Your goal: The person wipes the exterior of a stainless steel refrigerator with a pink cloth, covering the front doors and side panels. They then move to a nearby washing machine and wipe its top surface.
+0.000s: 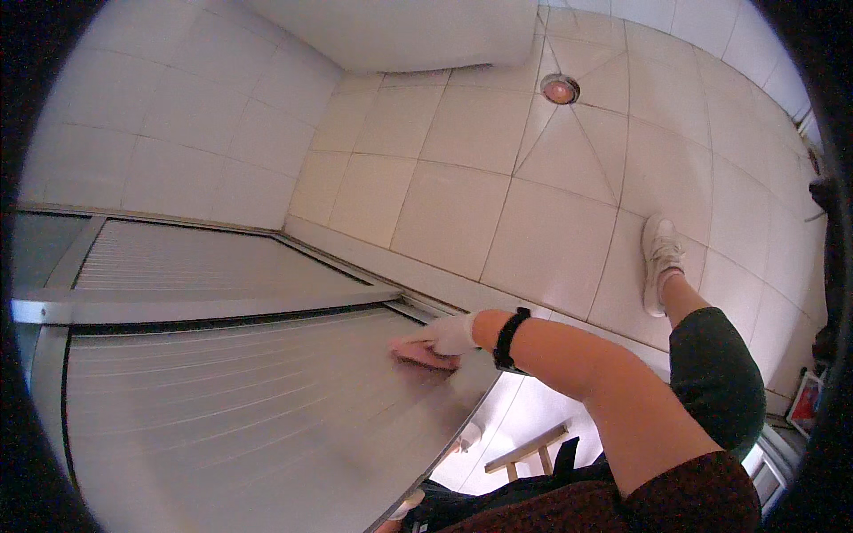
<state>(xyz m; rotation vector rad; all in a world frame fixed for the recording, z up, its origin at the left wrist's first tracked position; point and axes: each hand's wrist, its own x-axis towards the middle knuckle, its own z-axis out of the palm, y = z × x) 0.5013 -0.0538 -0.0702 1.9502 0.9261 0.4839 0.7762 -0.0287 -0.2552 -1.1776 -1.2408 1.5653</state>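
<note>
My right arm reaches across from the lower right, with a black band on the wrist. A white glove covers my right hand (447, 335), which is closed on a pink cloth (425, 355). The cloth is pressed against the ribbed, translucent panel of a metal-framed door (249, 400). Beside the door's edge at the bottom, a small pale and skin-coloured patch (409, 506) may be part of my left hand. Its fingers cannot be made out.
A metal rail (204, 307) crosses the door. Beyond a raised sill lies a beige tiled floor (551, 222) with a round drain (560, 89). My shoe (662, 258) stands there. A wooden stool (529, 450) is below my arm. A white fixture (426, 35) juts in at the top.
</note>
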